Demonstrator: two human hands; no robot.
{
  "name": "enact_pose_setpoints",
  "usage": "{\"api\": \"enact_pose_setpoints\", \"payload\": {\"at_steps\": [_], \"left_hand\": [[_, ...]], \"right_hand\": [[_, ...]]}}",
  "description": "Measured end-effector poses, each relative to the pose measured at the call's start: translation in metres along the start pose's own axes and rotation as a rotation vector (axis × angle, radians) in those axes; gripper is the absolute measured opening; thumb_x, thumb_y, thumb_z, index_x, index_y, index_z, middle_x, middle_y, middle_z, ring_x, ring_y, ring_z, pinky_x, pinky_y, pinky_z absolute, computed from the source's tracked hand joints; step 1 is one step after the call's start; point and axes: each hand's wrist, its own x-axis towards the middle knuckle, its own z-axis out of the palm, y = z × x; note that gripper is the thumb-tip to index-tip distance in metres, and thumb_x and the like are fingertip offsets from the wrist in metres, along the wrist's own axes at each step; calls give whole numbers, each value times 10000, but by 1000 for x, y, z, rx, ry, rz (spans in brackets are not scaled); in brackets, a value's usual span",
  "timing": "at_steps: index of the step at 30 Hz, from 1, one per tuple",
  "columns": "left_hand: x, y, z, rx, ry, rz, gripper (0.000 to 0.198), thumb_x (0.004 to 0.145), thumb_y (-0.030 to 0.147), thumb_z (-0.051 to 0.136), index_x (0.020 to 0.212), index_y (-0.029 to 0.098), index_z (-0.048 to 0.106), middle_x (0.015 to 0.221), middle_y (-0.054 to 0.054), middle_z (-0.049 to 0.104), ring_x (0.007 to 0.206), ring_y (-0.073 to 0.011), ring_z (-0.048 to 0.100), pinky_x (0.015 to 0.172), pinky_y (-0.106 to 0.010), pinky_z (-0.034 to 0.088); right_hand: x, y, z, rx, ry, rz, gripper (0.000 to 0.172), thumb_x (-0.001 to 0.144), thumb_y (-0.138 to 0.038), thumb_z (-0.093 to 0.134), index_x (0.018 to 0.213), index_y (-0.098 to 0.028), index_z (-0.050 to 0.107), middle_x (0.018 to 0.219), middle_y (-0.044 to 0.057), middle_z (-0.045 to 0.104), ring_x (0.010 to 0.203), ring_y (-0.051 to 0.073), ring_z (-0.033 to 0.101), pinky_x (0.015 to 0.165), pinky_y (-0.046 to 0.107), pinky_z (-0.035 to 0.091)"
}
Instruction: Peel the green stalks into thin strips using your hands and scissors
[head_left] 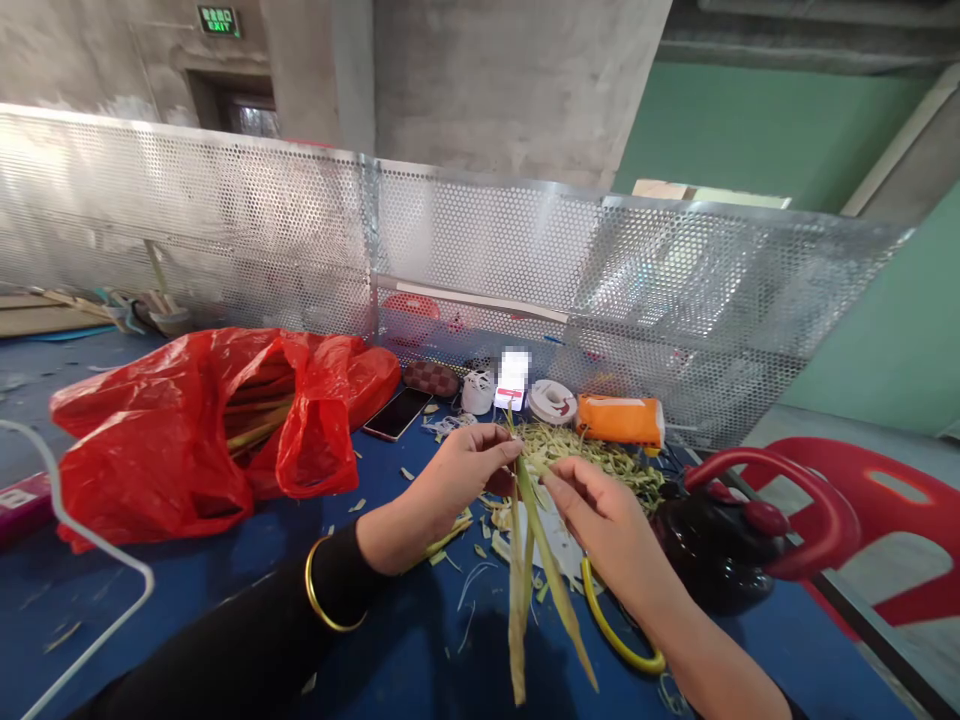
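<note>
My left hand [457,478] pinches the top of a bundle of long pale green leaf strips [525,580] that hang down toward me over the blue table [225,590]. My right hand [600,520] is closed on one strip just right of the left hand, fingers pressed together. A gold bangle [322,600] sits on my left wrist over a black sleeve. Behind the hands lies a heap of shredded green strips [600,458].
A red plastic bag [187,430] with stalks inside lies at left. A phone [396,413], tape rolls [551,402], an orange packet [621,420] line the perforated metal screen [450,260]. A dark teapot with red handle [735,540] stands right, yellow-handled scissors [615,640] below, red chair [892,520] beyond.
</note>
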Motion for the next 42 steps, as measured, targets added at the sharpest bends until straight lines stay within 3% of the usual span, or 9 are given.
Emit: {"api": "enact_pose_setpoints", "payload": {"at_steps": [3,10,13,16,18,22,27,33,42], "left_hand": [[-1,-3,1,8,-34,-3,187,742,329,641,728,150,591,610,14,581,516,-90,546,585,-237,452],[-2,-9,3,-22,-79,-49,238,710,362,677,759,138,614,603,6,596,490,-86,553,541,-228,449],[-2,-11,6,-51,-71,-28,280,710,327,679,900,143,588,655,15,593,504,-90,569,541,-234,462],[-3,-12,10,-65,-57,34,459,687,243,692,1090,167,486,778,18,575,557,-95,596,587,-254,494],[-4,-13,12,7,-25,82,520,687,194,664,1145,181,417,827,10,572,563,-98,600,589,-262,500],[-10,-13,13,324,79,231,436,714,173,588,1108,196,403,850,-5,603,543,-88,565,537,-226,449],[-15,-14,13,561,11,355,611,708,123,523,1297,237,408,936,-14,612,647,-105,591,616,-234,439],[-8,-21,13,395,-90,207,502,692,130,489,1185,150,581,780,-17,621,663,-132,565,582,-232,406],[-4,-12,13,136,-80,-34,412,582,35,530,962,119,667,690,-4,633,629,-110,562,600,-219,421]], "right_hand": [[2,-1,2,61,-72,35,231,842,-392,549,726,-196,507,573,-71,333,505,93,314,463,217,259],[3,-1,3,117,-58,69,289,806,-422,565,647,-184,523,491,-68,360,473,95,331,464,229,255],[3,0,4,220,-39,132,331,793,-434,586,601,-191,467,456,-76,349,450,84,307,455,226,241],[3,1,5,321,-10,157,346,780,-422,608,579,-190,449,446,-77,360,435,75,307,448,222,232],[4,2,5,372,11,189,341,761,-416,630,577,-189,455,452,-78,364,427,72,315,439,218,230],[5,4,5,442,46,244,344,735,-412,658,569,-187,457,471,-76,370,417,66,318,423,215,222],[6,3,5,443,13,242,372,719,-401,667,524,-191,430,447,-78,369,394,63,322,413,215,223],[6,2,7,358,0,222,387,743,-413,632,500,-192,427,413,-76,372,375,64,332,408,218,238],[6,5,-2,285,-141,206,356,814,-411,563,553,-178,496,444,-67,406,381,64,346,421,218,260]]}}
